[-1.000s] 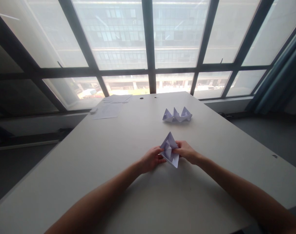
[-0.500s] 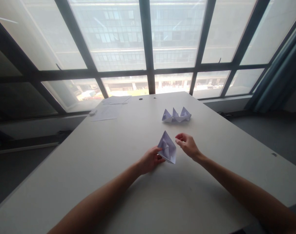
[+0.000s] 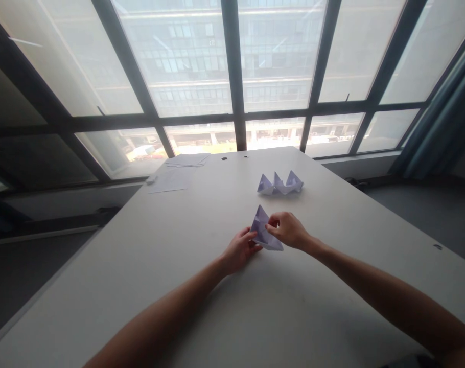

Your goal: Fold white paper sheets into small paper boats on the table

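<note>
A folded white paper boat (image 3: 260,225) is held just above the table, tilted so its hollow faces me. My left hand (image 3: 240,248) grips its left side, thumb in front and fingers beneath. My right hand (image 3: 288,228) reaches over the boat's right side, thumb and forefinger pinched at its inner fold; the fingers partly cover the boat's middle. Farther back on the right stand several-pointed paper boats (image 3: 280,184), set close together in a row.
The white table (image 3: 202,225) runs toward a wall of windows. Loose paper sheets (image 3: 186,159) lie at its far left, with a small white object (image 3: 151,180) by the left edge. A blue curtain (image 3: 434,107) hangs at the right.
My right hand has moved left from beside the paper boat onto its middle, fingers closing in a pinch. The boat has turned slightly in my left hand. The view has shifted a little.
</note>
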A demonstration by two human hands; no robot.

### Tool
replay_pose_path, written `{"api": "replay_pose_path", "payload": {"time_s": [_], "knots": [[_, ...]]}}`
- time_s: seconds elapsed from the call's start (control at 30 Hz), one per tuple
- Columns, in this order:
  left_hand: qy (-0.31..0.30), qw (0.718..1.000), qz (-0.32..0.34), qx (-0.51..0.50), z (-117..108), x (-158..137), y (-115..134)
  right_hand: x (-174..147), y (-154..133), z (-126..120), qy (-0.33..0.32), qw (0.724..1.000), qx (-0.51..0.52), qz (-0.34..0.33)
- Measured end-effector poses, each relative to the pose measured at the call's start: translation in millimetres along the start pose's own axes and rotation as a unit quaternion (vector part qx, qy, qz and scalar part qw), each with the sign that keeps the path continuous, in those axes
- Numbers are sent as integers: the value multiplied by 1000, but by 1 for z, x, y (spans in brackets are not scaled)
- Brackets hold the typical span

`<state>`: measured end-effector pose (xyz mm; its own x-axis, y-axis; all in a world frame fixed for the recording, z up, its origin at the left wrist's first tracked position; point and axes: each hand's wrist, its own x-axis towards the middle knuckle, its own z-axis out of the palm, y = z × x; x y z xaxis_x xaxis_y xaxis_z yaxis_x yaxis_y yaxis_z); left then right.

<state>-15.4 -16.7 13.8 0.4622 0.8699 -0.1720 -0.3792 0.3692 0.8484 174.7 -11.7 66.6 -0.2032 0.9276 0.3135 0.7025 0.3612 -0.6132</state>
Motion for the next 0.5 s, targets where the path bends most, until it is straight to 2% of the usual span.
{"api": "replay_pose_path", "payload": {"time_s": [0.1,0.2,0.27,0.33,0.43,0.5], "knots": [[12,999,29,-23,-5,4,2,15,-3,-4,-11,999,-40,8],[104,988,102,-57,-16,9,8,46,-9,-7,-18,998,-64,17],[169,972,144,-70,-25,13,12,77,-12,-5,-25,995,-90,46],[204,961,166,-83,-33,16,16,114,-14,1,-60,988,-112,83],[215,956,176,-96,-39,19,17,168,-13,18,-66,971,-155,167],[205,958,179,-95,-40,19,16,197,-9,32,-70,967,-160,187]]}}
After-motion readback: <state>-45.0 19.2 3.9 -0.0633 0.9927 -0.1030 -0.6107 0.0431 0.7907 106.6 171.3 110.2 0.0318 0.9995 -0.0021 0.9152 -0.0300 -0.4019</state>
